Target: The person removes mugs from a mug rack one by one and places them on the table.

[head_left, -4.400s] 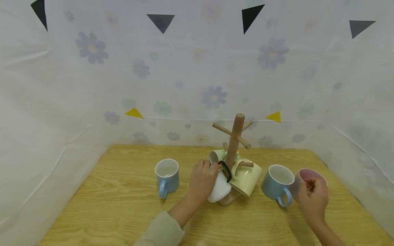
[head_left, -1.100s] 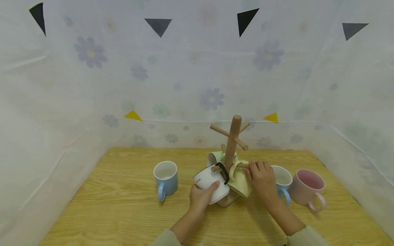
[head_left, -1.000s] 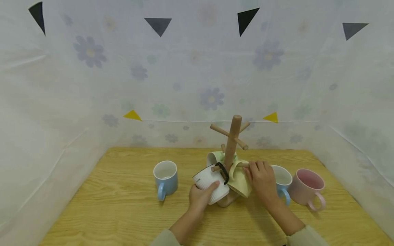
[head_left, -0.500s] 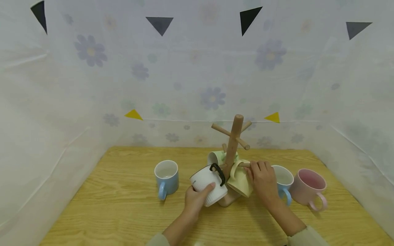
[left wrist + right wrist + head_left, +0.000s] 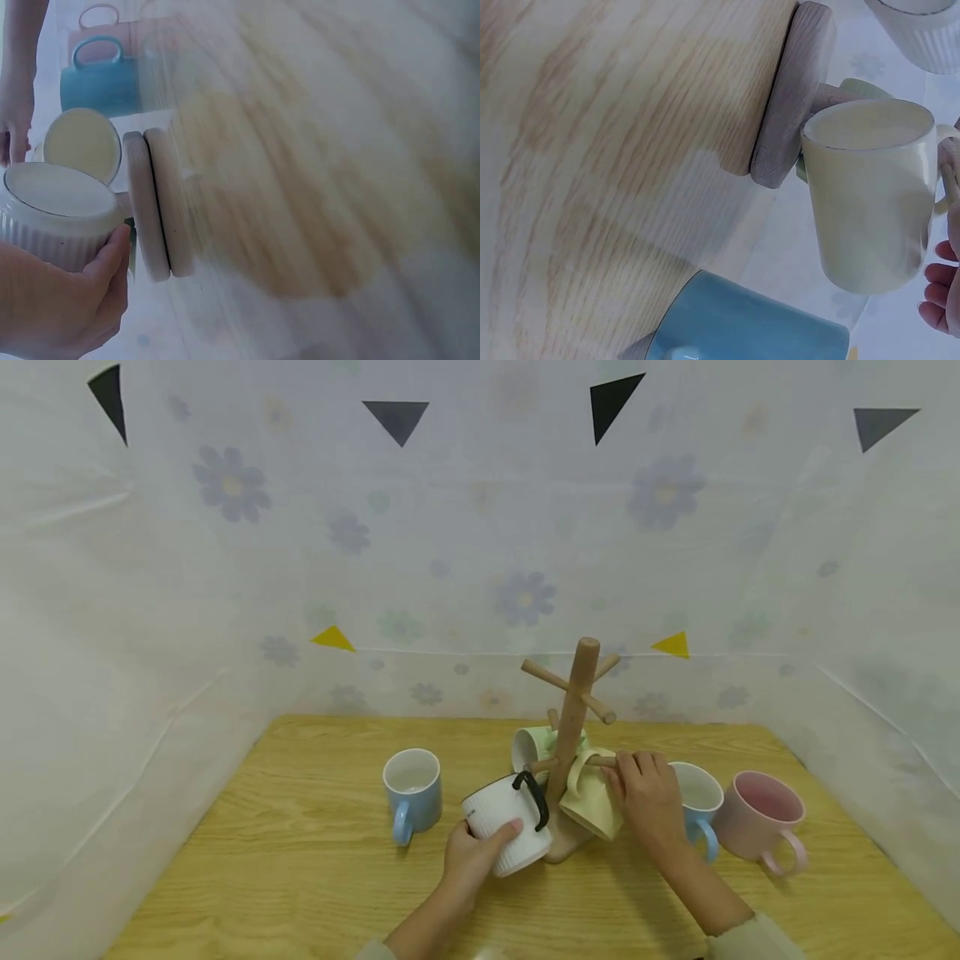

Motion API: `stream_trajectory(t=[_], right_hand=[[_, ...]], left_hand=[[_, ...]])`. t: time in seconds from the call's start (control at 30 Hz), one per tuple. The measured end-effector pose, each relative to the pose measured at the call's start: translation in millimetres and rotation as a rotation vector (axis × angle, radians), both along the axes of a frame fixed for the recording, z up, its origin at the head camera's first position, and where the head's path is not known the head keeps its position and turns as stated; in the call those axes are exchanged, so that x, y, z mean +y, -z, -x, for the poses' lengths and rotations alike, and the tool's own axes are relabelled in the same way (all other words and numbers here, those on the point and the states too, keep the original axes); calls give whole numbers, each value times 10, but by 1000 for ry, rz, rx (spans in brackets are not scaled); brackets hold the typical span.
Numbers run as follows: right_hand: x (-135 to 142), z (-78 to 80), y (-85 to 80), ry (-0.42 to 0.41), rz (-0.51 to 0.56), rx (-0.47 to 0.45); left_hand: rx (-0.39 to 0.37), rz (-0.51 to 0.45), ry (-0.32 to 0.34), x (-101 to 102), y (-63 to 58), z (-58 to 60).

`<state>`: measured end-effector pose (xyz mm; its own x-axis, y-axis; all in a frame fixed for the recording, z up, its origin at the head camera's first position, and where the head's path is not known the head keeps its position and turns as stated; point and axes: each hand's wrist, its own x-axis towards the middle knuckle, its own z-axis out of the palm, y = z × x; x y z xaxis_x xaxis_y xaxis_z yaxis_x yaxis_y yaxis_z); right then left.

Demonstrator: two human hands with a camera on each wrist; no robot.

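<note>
My left hand (image 5: 472,860) grips a white ribbed mug (image 5: 506,827) by its body, thumb on the near side. The mug tilts, its black handle just below the tip of a left-hand peg and apparently off it. The wooden mug tree (image 5: 577,710) leans slightly right. At its right, my right hand (image 5: 648,797) pinches the end of a lower peg (image 5: 600,761) on which a yellow mug (image 5: 596,806) hangs by its handle; in the right wrist view, curled fingers (image 5: 937,296) show beside that mug. A pale green mug (image 5: 531,747) hangs at the back, partly hidden.
A blue mug (image 5: 414,789) stands upright on the wooden table (image 5: 300,877) at the left. Right of the tree stand another blue mug (image 5: 697,793), partly behind my right hand, and a pink mug (image 5: 759,814). The upper pegs (image 5: 543,673) hold no mugs. A flowered curtain (image 5: 450,568) hangs behind.
My right hand has gone from the pink mug to the tree's right peg. My left hand now grips the white mug's body and has drawn it leftward and down, its handle sliding along the peg.
</note>
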<state>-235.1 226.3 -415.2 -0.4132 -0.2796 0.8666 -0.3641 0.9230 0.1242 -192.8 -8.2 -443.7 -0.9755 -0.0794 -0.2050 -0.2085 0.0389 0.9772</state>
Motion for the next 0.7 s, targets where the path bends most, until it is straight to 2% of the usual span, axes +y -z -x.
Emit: stream_trajectory(t=[0.1,0.2,0.47,0.57,0.7], right_hand=[[-3,-3,-13,-7,5,7],[-1,-42,-18,-48,60,-9],[-148,-385,-47,-248,397,-228],[-251,-532,-96,-299,553,-405],[-378,-689,-179,-344,844,-786]], left_hand=[[17,34,14,-31,-12,-27],[53,69,43,-52,-42,-73],[137,159,162,-80,-81,-162],[165,165,197,-72,-76,-160],[201,164,235,-48,-68,-150]])
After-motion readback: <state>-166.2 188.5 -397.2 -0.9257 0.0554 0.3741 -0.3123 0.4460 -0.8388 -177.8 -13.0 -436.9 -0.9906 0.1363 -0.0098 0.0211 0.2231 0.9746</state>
